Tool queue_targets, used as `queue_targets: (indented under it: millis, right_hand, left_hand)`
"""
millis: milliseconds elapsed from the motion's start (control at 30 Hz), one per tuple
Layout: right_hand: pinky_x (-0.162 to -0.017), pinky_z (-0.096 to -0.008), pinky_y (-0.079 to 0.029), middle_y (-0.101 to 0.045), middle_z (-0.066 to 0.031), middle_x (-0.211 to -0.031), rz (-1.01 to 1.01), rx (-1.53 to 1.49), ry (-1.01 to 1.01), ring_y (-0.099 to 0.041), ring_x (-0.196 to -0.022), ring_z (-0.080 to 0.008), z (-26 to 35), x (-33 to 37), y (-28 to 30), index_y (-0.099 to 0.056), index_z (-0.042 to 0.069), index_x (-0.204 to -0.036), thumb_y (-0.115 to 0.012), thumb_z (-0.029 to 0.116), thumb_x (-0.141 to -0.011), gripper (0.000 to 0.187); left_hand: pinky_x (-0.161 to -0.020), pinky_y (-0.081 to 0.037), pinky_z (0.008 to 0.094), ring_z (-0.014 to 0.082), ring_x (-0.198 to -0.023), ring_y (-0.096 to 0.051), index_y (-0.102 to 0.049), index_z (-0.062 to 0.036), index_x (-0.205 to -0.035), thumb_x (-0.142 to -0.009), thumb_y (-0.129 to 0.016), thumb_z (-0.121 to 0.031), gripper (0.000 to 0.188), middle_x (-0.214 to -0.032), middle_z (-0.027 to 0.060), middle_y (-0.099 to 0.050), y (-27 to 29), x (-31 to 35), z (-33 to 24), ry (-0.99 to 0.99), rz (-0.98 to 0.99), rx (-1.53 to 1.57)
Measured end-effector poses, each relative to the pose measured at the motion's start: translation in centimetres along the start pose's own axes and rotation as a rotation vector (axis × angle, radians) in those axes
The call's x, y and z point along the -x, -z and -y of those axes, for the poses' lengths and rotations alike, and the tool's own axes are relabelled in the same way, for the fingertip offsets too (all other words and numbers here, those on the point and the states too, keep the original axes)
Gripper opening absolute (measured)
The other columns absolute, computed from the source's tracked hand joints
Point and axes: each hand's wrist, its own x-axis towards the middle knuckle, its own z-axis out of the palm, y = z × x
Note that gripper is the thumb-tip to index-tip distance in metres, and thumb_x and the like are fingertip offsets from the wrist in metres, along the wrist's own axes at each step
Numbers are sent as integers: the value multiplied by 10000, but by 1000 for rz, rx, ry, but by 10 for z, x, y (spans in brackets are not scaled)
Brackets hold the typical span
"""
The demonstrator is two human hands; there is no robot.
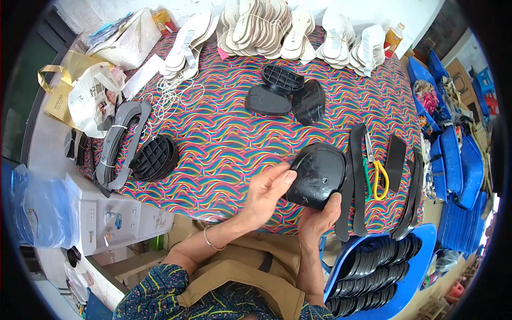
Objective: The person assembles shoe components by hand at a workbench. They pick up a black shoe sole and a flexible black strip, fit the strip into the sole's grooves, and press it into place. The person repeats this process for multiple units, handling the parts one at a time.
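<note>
Over the table's near side, I hold a glossy black shoe heel piece (pixel 319 173) between both hands. It is broad and rounded, with a small round mark on its face. My left hand (pixel 266 193) grips its left edge, thumb on top and fingers partly hidden. My right hand (pixel 321 221) pinches its lower right corner from below. Just right of the piece lie long black strips (pixel 359 186). Beside them are scissors (pixel 376 176) with one yellow and one green handle. Farther back rest a few black heel pieces (pixel 268 100), one with its gridded side up.
A patterned cloth (pixel 213 144) covers the table. Bundled pale insoles (pixel 256 26) line the back. At left are gridded heel pieces (pixel 154 159), tied grey strips (pixel 114 146), string (pixel 173 98) and bags (pixel 96 96). A blue bin (pixel 421 266) of black pieces stands lower right.
</note>
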Motion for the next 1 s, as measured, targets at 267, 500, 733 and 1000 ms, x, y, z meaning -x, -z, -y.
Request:
queue_targets:
  millis: [267, 500, 733, 1000]
  right_hand:
    - [-896, -324, -477, -630, -120, -1123, 192, 313, 96, -618, -1021, -194, 8, -4, 8, -538, -59, -1265, -408, 455, -1019, 584]
    - [-876, -317, -490, -639, -124, -1118, 331, 369, 25, -625, -1007, -185, 17, -19, 11, -557, -74, -1232, -433, 440, -1009, 574]
    - [-803, -316, -523, -666, -136, -1042, 163, 158, -76, -663, -897, -185, 3, -21, 9, -574, -95, -1198, -458, 456, -995, 598]
    - [-720, -283, -512, -692, -121, -938, 380, 420, 39, -656, -807, -161, 11, -44, 19, -638, -110, -1107, -487, 462, -983, 604]
  left_hand:
    - [-737, -419, 240, 73, -798, -490, -608, 16, -936, -1053, -445, -347, 415, -841, -23, -554, 7, -15, 0, -44, 8, 37]
    - [-618, -365, 291, 85, -685, -410, -579, 22, -922, -1050, -453, -282, 353, -733, -5, -462, 14, -19, 7, -68, -40, 154]
    - [-643, -405, 255, 63, -728, -460, -614, 24, -957, -1006, -567, -224, 258, -778, -27, -526, 17, -13, -8, -132, 33, -28]
    - [-702, -431, 236, 45, -782, -490, -625, -7, -1041, -1063, -420, -312, 368, -857, -34, -571, 31, -26, -5, 128, 175, 250]
